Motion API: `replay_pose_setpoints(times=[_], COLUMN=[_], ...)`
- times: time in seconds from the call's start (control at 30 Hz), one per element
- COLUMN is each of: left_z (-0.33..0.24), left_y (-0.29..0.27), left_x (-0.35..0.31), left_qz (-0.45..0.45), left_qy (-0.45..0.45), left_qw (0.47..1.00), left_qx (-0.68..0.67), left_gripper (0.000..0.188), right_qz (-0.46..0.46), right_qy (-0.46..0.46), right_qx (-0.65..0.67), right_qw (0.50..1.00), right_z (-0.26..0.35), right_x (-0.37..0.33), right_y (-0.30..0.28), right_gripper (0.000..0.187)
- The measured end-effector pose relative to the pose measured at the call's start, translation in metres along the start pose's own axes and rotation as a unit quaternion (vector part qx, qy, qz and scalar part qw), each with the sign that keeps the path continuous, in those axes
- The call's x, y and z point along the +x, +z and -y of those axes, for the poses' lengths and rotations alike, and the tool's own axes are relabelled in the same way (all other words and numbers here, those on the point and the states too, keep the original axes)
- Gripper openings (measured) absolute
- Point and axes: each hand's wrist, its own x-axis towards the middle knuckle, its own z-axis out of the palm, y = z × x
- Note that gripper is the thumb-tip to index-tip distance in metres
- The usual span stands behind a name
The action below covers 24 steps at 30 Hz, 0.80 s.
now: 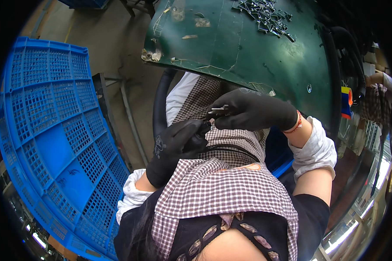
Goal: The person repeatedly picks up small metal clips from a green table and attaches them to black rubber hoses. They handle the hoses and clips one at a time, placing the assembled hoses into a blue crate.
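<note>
My right hand, in a black glove, pinches a small silvery metal piece between thumb and fingers, above my lap. Close against its fingertips is my left hand, also black-gloved, with its fingers curled closed. A tiny bright part shows where the two hands meet, but what the left fingers grip is mostly hidden. On the green table ahead lies a pile of small metal brackets.
A big blue plastic crate stands upright on my left, near a metal frame. The table's near edge lies just beyond my hands. Part of another person shows at the far right. A blue item sits beside my lap.
</note>
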Motion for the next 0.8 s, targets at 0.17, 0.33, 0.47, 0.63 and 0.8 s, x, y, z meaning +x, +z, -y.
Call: replay_pose_setpoints(times=[0.17, 0.33, 0.47, 0.63, 0.8], left_z=[0.009, 0.003, -0.001, 0.005, 0.011], left_y=[0.000, 0.006, 0.005, 0.003, 0.000], left_x=[-0.003, -0.008, -0.011, -0.015, -0.010], left_qz=[0.075, 0.094, 0.124, 0.089, 0.059], left_qy=[-0.027, -0.062, -0.122, -0.055, -0.034], left_qw=[0.997, 0.993, 0.984, 0.994, 0.996], left_qx=[0.007, 0.028, 0.030, 0.016, -0.053], left_gripper=[0.051, 0.050, 0.047, 0.053, 0.063], right_qz=[-0.046, -0.114, -0.105, -0.107, -0.110], right_qy=[-0.059, -0.121, -0.104, -0.115, -0.066], right_qx=[-0.137, -0.297, -0.260, -0.168, -0.244], right_qw=[0.988, 0.940, 0.954, 0.973, 0.961], right_z=[0.006, 0.001, -0.005, -0.017, -0.007], right_x=[-0.003, -0.007, -0.001, -0.003, -0.026], right_y=[0.017, 0.038, 0.043, 0.037, 0.012], right_gripper=[0.017, 0.016, 0.015, 0.023, 0.030])
